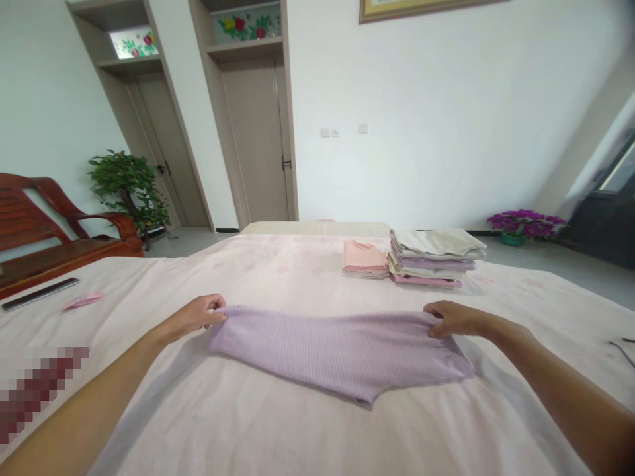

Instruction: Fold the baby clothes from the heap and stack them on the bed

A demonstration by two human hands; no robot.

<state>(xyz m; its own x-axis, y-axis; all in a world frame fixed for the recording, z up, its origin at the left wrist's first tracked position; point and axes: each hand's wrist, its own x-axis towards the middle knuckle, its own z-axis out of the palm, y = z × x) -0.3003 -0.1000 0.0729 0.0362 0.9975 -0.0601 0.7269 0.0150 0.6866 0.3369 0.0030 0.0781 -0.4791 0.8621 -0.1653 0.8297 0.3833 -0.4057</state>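
A pair of lavender striped pants lies stretched sideways in front of me, folded in half lengthwise. Its gathered waist end is at the right, and the crotch point juts toward me. My left hand pinches the far corner of the leg end. At the waist end, my right hand grips the far edge between thumb and fingers. Beneath the pants spreads a pale pink sheet with faint flowers.
Farther back on the sheet stand a tall stack of folded clothes and a lower pink stack. A dark flat bar and a small pink item lie at left. A dark cord shows at the right edge.
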